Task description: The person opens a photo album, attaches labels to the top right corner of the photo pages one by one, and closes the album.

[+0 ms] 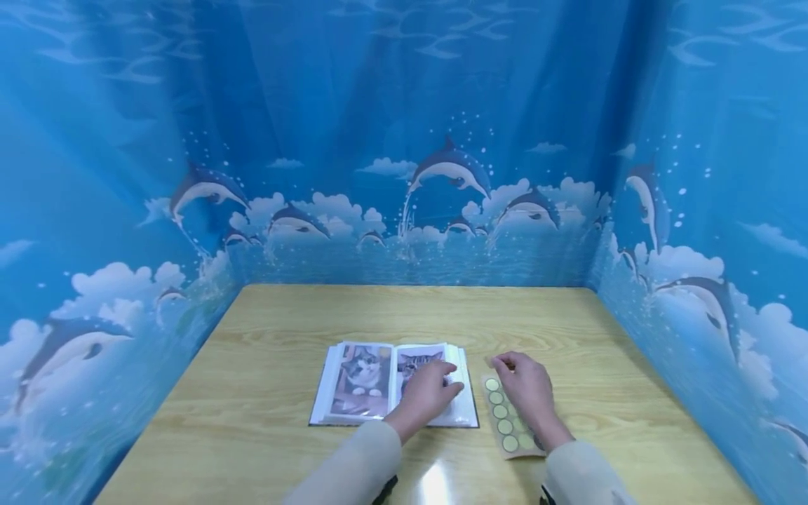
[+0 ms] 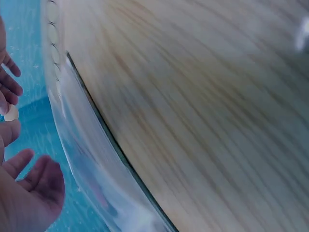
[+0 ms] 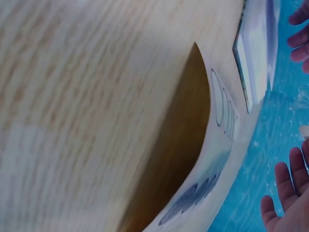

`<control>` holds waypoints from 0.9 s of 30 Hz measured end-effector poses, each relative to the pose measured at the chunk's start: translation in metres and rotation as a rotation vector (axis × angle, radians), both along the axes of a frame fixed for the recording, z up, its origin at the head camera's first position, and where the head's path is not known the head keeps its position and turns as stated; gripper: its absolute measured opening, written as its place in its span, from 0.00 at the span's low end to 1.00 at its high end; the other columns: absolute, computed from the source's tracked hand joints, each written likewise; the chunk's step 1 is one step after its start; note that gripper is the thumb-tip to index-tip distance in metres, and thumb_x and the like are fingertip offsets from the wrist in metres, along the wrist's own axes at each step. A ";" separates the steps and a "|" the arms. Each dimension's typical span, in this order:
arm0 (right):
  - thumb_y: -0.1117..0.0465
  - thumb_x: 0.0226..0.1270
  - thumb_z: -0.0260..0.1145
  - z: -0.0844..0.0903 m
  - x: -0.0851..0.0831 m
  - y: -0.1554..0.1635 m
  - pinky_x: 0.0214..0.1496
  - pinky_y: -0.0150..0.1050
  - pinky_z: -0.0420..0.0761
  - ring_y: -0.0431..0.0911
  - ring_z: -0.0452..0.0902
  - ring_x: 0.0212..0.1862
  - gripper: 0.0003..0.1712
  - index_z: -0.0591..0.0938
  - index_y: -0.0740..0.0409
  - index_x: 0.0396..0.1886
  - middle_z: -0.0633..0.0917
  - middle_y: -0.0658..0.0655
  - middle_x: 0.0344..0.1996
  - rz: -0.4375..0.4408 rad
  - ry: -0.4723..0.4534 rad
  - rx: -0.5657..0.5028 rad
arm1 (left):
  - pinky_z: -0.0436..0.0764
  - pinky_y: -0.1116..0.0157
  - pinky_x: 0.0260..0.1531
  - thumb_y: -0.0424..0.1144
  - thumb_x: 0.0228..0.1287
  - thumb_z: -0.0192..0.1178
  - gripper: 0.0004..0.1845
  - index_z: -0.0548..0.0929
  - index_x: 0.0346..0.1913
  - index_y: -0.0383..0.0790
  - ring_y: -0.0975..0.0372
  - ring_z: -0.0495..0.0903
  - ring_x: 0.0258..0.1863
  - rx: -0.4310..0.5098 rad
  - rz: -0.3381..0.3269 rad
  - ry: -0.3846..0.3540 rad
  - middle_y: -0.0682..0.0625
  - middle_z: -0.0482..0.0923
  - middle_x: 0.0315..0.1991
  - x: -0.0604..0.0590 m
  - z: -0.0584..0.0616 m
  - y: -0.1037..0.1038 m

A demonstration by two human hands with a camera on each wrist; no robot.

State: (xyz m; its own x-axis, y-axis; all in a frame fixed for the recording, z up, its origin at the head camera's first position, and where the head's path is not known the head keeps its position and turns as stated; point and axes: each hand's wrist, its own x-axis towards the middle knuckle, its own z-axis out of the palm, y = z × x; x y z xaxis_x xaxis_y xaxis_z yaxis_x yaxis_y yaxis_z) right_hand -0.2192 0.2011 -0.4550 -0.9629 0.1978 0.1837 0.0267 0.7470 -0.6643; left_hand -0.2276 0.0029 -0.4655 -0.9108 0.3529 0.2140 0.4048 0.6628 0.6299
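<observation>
A photo album lies spread on the table with a cat picture on each page. A pale yellowish round spot shows at the upper right corner of the left cat photo. Over the right page is my left hand, its fingers apart and nothing between them, partly hiding the striped cat photo. Between thumb and fingertips my right hand pinches a small round sticker, just right of the album. Beneath that hand lies a sheet of round stickers, partly covered by hand and wrist.
The wood-grain table carries the album and the sheet. In the right wrist view the sticker sheet curves up off the tabletop at its near end. A blue dolphin-print curtain encloses the table's back and sides.
</observation>
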 end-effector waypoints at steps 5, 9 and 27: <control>0.55 0.72 0.63 -0.008 -0.009 -0.011 0.46 0.51 0.81 0.49 0.81 0.41 0.12 0.86 0.58 0.44 0.86 0.55 0.39 0.079 0.004 0.066 | 0.76 0.51 0.57 0.47 0.61 0.69 0.21 0.85 0.52 0.36 0.49 0.78 0.54 -0.180 0.032 0.109 0.40 0.81 0.53 0.001 -0.006 -0.026; 0.54 0.73 0.63 -0.011 -0.017 -0.019 0.46 0.51 0.82 0.50 0.82 0.42 0.14 0.86 0.59 0.46 0.86 0.55 0.39 0.124 -0.010 0.096 | 0.73 0.49 0.61 0.51 0.62 0.67 0.28 0.81 0.58 0.35 0.47 0.76 0.58 -0.314 0.039 0.123 0.38 0.78 0.58 0.004 -0.008 -0.043; 0.52 0.72 0.64 -0.019 -0.059 -0.041 0.47 0.53 0.79 0.52 0.82 0.40 0.14 0.87 0.58 0.41 0.86 0.55 0.35 0.179 0.010 0.324 | 0.73 0.46 0.60 0.57 0.59 0.68 0.27 0.84 0.52 0.39 0.47 0.75 0.58 -0.497 0.056 0.009 0.40 0.76 0.61 0.020 -0.012 -0.056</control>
